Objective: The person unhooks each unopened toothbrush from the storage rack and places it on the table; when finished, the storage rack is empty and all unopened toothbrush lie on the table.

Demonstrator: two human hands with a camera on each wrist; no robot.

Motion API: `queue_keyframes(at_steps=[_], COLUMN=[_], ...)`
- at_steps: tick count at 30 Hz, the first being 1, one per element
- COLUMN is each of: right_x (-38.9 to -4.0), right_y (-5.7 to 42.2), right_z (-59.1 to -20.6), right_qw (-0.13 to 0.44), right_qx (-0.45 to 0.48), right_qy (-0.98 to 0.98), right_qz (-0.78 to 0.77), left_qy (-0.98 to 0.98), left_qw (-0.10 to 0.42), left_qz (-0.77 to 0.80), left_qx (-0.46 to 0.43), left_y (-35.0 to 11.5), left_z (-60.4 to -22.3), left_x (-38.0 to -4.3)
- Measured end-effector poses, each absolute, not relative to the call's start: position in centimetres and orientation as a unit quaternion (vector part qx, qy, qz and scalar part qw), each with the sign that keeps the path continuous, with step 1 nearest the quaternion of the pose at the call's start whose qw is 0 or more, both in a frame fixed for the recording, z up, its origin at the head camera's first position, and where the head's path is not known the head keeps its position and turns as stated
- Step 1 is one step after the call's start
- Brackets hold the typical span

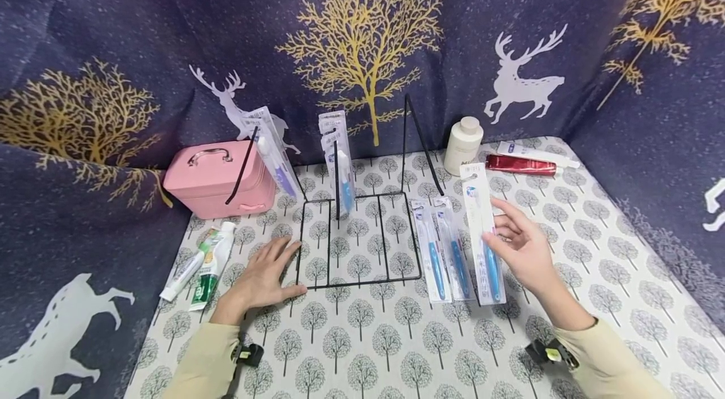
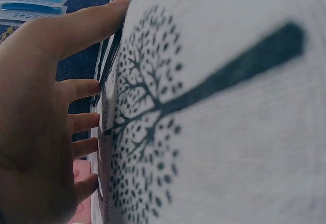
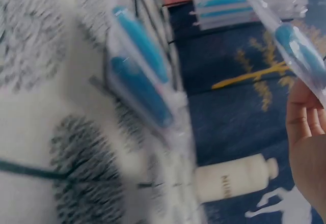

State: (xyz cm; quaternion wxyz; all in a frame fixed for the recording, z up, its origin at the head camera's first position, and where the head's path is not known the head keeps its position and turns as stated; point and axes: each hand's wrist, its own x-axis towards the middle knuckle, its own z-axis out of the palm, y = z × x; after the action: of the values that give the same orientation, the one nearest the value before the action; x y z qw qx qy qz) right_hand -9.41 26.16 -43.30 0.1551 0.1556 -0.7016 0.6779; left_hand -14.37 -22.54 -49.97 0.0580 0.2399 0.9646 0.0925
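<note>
My right hand [image 1: 523, 248] pinches a packaged blue toothbrush [image 1: 476, 197] by its right edge; in the right wrist view the toothbrush pack [image 3: 293, 46] is raised off the table. Left of it, two more blue toothbrush packs [image 1: 435, 260] lie side by side. A black wire display rack [image 1: 362, 284] stands in the middle, with three upright prongs. Purple toothbrush packs [image 1: 274, 157] hang on its left prong and blue packs [image 1: 338, 157] on the middle one; the right prong [image 1: 423, 144] is bare. Beside the rack's left edge, my left hand [image 1: 263, 276] rests with fingers spread, thumb near the front corner.
Behind the rack's left side sits a pink case [image 1: 215, 179] with a metal handle. Two toothpaste tubes [image 1: 209, 267] lie at the left. A cream bottle [image 1: 463, 146], a red tube [image 1: 521, 165] and a white tube [image 1: 538, 152] are at the back right. A patterned curtain [image 1: 362, 28] encloses the table.
</note>
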Motion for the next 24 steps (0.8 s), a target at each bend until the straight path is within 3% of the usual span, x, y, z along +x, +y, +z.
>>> queue_keyframes(at_steps=[12,24], right_x=[-12.8,-14.5], right_y=[27.6,28.1], right_z=[-47.4,-49.0], right_qw=[0.042,-0.014], right_qx=[0.025,-0.024], right_qy=[-0.813,-0.898], right_qz=[0.58,0.439], left_qy=[0.964,0.965], left_qw=[0.055,0.058], left_qz=[0.099,0.094], left_qx=[0.239,0.236], left_y=[-22.6,-22.6], left_z=[-49.9,-50.1], left_x=[-14.4,-14.4])
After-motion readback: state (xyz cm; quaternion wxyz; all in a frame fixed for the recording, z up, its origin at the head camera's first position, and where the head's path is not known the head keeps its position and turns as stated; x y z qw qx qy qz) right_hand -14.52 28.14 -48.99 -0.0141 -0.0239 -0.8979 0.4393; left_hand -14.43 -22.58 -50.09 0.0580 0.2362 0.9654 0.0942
